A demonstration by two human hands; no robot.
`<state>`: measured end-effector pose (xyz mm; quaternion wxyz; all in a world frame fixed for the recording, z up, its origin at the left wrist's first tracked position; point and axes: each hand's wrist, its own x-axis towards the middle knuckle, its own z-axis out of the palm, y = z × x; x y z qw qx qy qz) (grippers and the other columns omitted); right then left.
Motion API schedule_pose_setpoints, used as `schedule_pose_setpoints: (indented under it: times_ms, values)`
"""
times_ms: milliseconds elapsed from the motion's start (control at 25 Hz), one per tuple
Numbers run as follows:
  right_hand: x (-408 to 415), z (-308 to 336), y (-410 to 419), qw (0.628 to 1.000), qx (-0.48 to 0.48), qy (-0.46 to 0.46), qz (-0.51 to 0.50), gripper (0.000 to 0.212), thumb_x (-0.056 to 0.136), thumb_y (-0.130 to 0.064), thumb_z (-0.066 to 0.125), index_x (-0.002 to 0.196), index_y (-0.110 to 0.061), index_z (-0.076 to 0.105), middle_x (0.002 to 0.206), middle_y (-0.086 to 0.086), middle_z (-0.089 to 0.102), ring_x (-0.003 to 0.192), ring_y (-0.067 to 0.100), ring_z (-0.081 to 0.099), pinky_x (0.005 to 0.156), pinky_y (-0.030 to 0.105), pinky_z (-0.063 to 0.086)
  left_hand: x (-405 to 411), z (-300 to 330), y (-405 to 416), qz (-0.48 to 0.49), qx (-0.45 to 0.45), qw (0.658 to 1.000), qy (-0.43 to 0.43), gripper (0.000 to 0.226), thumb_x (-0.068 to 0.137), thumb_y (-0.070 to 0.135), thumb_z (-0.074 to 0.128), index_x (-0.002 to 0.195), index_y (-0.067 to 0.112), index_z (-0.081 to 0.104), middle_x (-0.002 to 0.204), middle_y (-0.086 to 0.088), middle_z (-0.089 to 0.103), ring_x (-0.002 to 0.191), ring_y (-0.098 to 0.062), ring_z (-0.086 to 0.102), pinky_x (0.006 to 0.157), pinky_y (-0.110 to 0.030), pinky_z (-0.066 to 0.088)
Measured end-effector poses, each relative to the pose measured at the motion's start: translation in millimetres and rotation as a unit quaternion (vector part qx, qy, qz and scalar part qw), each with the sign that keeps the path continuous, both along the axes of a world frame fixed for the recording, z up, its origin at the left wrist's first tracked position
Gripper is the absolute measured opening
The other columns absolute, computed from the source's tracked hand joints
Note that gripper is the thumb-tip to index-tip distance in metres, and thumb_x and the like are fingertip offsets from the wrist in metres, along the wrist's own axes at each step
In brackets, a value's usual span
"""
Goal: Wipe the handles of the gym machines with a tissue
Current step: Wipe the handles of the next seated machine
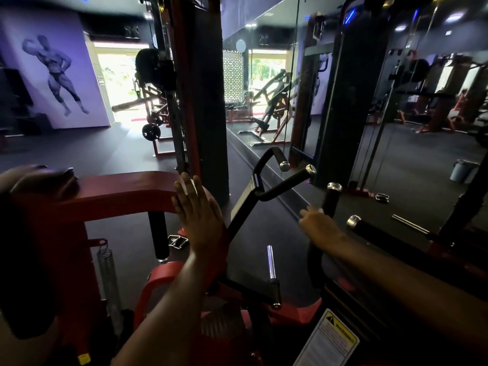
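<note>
— So, where are the 2 hands sitting right now?

— Well, the left hand (199,215) is lying flat against the end of the red frame arm (124,191), its fingers (184,188) straight and spread, gripping nothing. Something pale is showing between those fingers and the red metal; it may be the tissue, but I cannot tell for sure.

— And the other one?

— The right hand (320,228) is reaching to the base of the upright handle (331,198), a black grip with a chrome cap. Its fingers are pointing forward and touching the grip low down; whether they are curling round it, I cannot tell, as the back of the hand is hiding them.

— Are other handles showing?

— Yes. A second black grip with a chrome cap (369,228) is lying just to the right of that hand, and a curved black bar (280,180) with 2 chrome-capped ends is standing between the 2 hands, farther off. Another short black grip (159,236) is hanging down under the red arm.

— What is lying around the machine?

— A wall mirror (396,101) is running along the right, a grey bin (462,171) is standing by it, and a warning label (330,339) is sticking to the machine near the bottom edge.
</note>
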<state>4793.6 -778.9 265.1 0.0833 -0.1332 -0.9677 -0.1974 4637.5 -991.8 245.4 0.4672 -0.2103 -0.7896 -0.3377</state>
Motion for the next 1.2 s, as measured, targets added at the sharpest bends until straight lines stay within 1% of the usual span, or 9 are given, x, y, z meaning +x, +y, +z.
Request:
schedule_pose_setpoints:
  times_ms: [80, 160, 320, 560, 680, 920, 1000, 1120, 1200]
  values:
    - [-11, 27, 24, 0.995, -0.022, 0.078, -0.055, 0.021, 0.094, -0.007, 0.044, 0.103, -0.002, 0.063, 0.116, 0.013, 0.055, 0.108, 0.024, 0.052, 0.089, 0.028, 0.042, 3, -1, 0, -0.006, -0.001, 1.0, -0.001, 0.059, 0.099, 0.018, 0.042, 0.151, 0.001, 0.02, 0.159, -0.022, 0.012, 0.149, -0.029, -0.005, 0.121, -0.045, -0.003]
    - [-15, 43, 43, 0.986, 0.012, 0.092, -0.136, 0.023, 0.095, -0.008, 0.042, 0.106, -0.003, 0.062, 0.126, 0.017, 0.053, 0.116, 0.025, 0.05, 0.097, 0.029, 0.038, 4, -2, 0, -0.011, -0.006, 1.0, -0.002, 0.058, 0.1, 0.017, 0.041, 0.151, 0.0, 0.02, 0.159, -0.022, 0.011, 0.148, -0.032, -0.001, 0.121, -0.048, 0.0]
    - [-22, 34, 20, 0.982, 0.053, -0.103, -0.149, 0.024, 0.095, -0.012, 0.043, 0.103, -0.009, 0.065, 0.109, 0.006, 0.064, 0.106, 0.023, 0.059, 0.103, 0.039, 0.034, 2, -4, -1, -0.001, -0.024, 1.0, 0.008, 0.056, 0.1, 0.018, 0.04, 0.15, -0.002, 0.024, 0.158, -0.024, 0.014, 0.147, -0.037, 0.006, 0.12, -0.05, 0.004]
    - [-22, 20, 4, 0.973, 0.09, -0.163, -0.137, 0.025, 0.093, -0.015, 0.047, 0.11, -0.013, 0.064, 0.116, 0.002, 0.061, 0.111, 0.023, 0.057, 0.101, 0.042, 0.036, -3, -4, -2, 0.017, -0.036, 0.999, 0.019, 0.057, 0.099, 0.017, 0.048, 0.15, 0.001, 0.027, 0.157, -0.023, 0.019, 0.146, -0.039, 0.012, 0.12, -0.05, 0.007]
    - [-14, 21, 3, 0.978, 0.09, -0.159, -0.102, 0.023, 0.093, -0.012, 0.048, 0.108, -0.009, 0.065, 0.114, 0.005, 0.062, 0.109, 0.026, 0.058, 0.105, 0.049, 0.031, -4, -5, -1, 0.02, -0.036, 0.999, 0.018, 0.056, 0.099, 0.018, 0.046, 0.15, 0.001, 0.028, 0.157, -0.023, 0.019, 0.146, -0.039, 0.013, 0.12, -0.05, 0.008]
    - [5, -6, 7, 0.988, 0.083, -0.129, -0.014, 0.026, 0.092, -0.004, 0.041, 0.107, -0.006, 0.062, 0.112, 0.01, 0.06, 0.107, 0.028, 0.057, 0.106, 0.042, 0.031, -4, -6, 0, 0.024, -0.034, 0.999, 0.017, 0.055, 0.1, 0.019, 0.045, 0.149, -0.001, 0.029, 0.156, -0.024, 0.021, 0.146, -0.04, 0.015, 0.12, -0.051, 0.009]
    - [11, -20, 12, 0.993, 0.045, -0.105, 0.012, 0.026, 0.091, 0.0, 0.04, 0.103, -0.005, 0.063, 0.109, 0.01, 0.059, 0.106, 0.027, 0.055, 0.106, 0.037, 0.03, -5, -7, 0, 0.023, -0.039, 0.999, 0.013, 0.056, 0.1, 0.02, 0.045, 0.149, -0.001, 0.029, 0.156, -0.024, 0.021, 0.145, -0.04, 0.016, 0.119, -0.051, 0.01]
    - [18, -36, 12, 0.994, -0.025, -0.016, 0.108, 0.017, 0.08, 0.006, 0.055, 0.075, -0.006, 0.065, 0.085, 0.011, 0.063, 0.088, 0.031, 0.062, 0.095, 0.035, 0.037, -4, -6, 0, 0.027, -0.038, 0.999, 0.01, 0.055, 0.1, 0.02, 0.046, 0.148, -0.002, 0.03, 0.155, -0.024, 0.023, 0.145, -0.04, 0.017, 0.119, -0.05, 0.01]
    - [38, -49, -7, 0.985, -0.093, -0.029, 0.144, 0.017, 0.085, 0.002, 0.054, 0.078, -0.006, 0.067, 0.087, 0.01, 0.064, 0.094, 0.028, 0.062, 0.1, 0.034, 0.034, -3, -6, 0, 0.027, -0.038, 0.999, 0.011, 0.055, 0.1, 0.021, 0.046, 0.148, -0.001, 0.031, 0.155, -0.024, 0.024, 0.145, -0.039, 0.018, 0.119, -0.049, 0.009]
